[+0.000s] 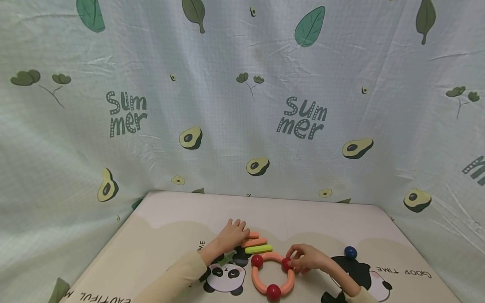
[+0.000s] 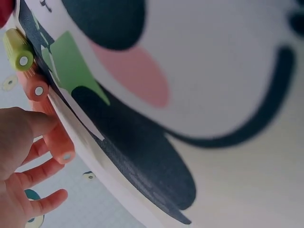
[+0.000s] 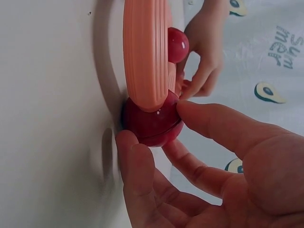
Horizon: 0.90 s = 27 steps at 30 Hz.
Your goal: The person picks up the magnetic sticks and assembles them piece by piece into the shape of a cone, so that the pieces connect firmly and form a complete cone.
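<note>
Three orange curved rods and three red balls form a ring on the mat. My right hand (image 1: 308, 257) pinches the ring's far right red ball (image 3: 154, 121) between thumb and fingers. An orange curved rod (image 3: 146, 52) meets that ball in the right wrist view. The other red balls sit at the ring's far left (image 1: 257, 261) and near side (image 1: 273, 292). My left hand (image 1: 232, 234) is beyond the ring, with its thumb and fingers around the end of a straight orange rod (image 2: 58, 137). Beside that rod lie another orange rod (image 1: 254, 242) and a yellow-green rod (image 1: 259, 249).
A dark blue ball (image 1: 350, 252) rests on the mat to the right of my right hand. The mat (image 1: 159, 235) has printed pandas and lettering. Behind its far edge hangs a pale curtain (image 1: 227, 105) with leaves and avocados.
</note>
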Each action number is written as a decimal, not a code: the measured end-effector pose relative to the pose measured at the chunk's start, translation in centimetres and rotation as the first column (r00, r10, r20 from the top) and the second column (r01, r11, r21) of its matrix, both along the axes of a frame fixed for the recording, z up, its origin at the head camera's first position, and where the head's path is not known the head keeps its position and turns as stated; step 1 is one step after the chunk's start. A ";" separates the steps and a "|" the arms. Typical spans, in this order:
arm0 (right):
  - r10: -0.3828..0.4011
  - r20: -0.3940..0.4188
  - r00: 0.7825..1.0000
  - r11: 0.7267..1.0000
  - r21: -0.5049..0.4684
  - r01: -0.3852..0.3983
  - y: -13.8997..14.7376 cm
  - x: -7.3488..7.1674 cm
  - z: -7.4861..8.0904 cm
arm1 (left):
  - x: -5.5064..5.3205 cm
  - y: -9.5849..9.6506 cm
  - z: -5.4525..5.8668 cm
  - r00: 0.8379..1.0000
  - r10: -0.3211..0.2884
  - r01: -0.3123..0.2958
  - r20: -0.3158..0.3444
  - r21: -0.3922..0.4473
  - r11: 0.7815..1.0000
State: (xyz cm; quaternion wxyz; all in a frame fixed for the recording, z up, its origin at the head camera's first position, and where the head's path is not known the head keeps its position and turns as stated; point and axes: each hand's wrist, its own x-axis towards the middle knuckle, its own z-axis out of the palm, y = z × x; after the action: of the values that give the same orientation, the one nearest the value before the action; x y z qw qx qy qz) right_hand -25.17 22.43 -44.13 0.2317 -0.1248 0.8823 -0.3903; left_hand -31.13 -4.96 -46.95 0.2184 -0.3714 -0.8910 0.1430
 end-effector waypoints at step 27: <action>0.020 0.037 0.999 0.998 -0.055 -0.018 0.3 -0.6 -0.1 | 2.3 -0.3 3.0 0.745 -0.378 -0.059 0.549 0.619 0.783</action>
State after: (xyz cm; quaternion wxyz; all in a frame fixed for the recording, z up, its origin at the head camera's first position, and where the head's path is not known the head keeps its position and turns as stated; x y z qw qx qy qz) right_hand -25.73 22.72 -44.23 0.2483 -0.1323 0.8655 -0.4144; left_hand -28.82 -5.21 -43.99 0.0149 -0.3874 -0.8701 -0.3045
